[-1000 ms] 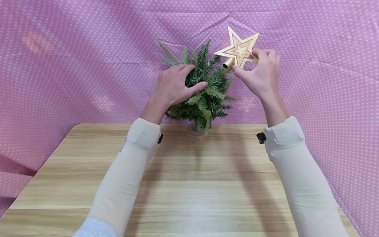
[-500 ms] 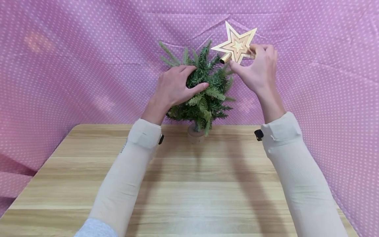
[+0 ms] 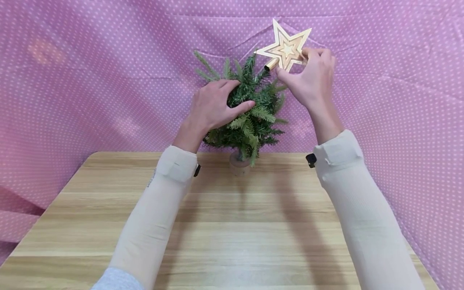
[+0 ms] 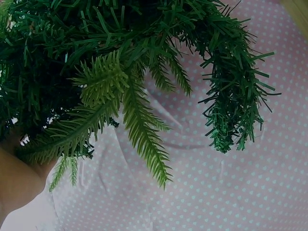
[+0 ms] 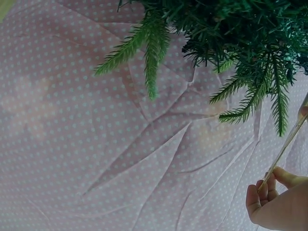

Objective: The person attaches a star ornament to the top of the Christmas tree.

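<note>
A small artificial Christmas tree (image 3: 259, 114) stands at the table's back edge in a round pot-like base (image 3: 239, 163). From its left side my left hand (image 3: 214, 102) holds it, thumb across the front branches and fingers reaching in among the needles, partly hidden. My right hand (image 3: 315, 74) pinches a gold star tree topper (image 3: 287, 49) by its lower right points. The topper's short tube points down and left, right by the upper branches. Seen edge-on in the right wrist view, the star (image 5: 284, 149) sits between the right hand's thumb and fingers (image 5: 262, 195).
The light wooden table (image 3: 232, 233) stretches from the tree toward the person. Pink polka-dot cloth (image 3: 108, 72) hangs close behind the tree and along both sides. Each wrist carries a small black camera (image 3: 311, 160) at the sleeve cuff.
My right hand has moved up and to the left with the star topper, bringing its tube closer to the tree's top. The left hand and the tree have stayed put.
</note>
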### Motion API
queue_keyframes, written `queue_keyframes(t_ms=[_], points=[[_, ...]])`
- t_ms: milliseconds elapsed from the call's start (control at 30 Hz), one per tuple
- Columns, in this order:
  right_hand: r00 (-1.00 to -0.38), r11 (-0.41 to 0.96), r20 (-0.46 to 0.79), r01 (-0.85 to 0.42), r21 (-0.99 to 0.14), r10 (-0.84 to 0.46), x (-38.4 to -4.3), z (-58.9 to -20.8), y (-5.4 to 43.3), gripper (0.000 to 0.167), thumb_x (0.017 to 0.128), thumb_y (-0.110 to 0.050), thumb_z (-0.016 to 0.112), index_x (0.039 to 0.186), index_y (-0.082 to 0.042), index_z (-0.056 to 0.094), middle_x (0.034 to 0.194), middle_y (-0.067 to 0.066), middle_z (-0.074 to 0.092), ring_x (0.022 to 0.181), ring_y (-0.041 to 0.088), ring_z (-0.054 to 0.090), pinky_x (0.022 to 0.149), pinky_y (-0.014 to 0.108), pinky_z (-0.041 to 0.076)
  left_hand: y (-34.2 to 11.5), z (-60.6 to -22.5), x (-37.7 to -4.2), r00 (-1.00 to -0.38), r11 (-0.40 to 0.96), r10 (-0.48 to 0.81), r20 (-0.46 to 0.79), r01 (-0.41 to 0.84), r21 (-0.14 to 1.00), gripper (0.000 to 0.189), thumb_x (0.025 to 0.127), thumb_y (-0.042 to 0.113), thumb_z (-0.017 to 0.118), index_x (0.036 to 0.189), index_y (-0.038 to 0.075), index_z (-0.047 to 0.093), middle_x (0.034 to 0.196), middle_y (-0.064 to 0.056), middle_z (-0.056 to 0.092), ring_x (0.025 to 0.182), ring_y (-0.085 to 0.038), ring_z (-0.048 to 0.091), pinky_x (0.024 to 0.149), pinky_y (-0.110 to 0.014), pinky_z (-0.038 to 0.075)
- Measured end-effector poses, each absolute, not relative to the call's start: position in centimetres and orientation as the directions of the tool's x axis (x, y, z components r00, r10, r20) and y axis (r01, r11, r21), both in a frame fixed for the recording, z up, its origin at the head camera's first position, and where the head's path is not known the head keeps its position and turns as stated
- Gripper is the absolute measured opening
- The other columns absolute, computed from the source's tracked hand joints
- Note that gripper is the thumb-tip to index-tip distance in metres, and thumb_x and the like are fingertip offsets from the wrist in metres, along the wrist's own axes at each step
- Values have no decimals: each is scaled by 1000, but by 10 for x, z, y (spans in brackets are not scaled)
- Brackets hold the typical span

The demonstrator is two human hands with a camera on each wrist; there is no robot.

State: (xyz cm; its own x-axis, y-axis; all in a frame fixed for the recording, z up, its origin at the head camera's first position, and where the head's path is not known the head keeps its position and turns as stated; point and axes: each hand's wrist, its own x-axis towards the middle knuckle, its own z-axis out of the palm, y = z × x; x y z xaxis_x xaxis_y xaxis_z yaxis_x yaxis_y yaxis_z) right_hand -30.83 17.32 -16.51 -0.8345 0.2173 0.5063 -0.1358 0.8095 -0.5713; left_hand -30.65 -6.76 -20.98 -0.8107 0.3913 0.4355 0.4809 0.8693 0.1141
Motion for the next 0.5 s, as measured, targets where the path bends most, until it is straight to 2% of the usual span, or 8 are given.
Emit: queue_keyframes(t_ms=[500], points=[[-835,828,501,-103,-551,230,-313,-152,159,77,81,-55,74,143,-13,55,143,5,45,130,16,34,108,27,32,-68,-209,-304,-814,871,390,431,478,115,89,91,80,41,154,17,46,154,-7,48,139,-32,46,111,-53,40]])
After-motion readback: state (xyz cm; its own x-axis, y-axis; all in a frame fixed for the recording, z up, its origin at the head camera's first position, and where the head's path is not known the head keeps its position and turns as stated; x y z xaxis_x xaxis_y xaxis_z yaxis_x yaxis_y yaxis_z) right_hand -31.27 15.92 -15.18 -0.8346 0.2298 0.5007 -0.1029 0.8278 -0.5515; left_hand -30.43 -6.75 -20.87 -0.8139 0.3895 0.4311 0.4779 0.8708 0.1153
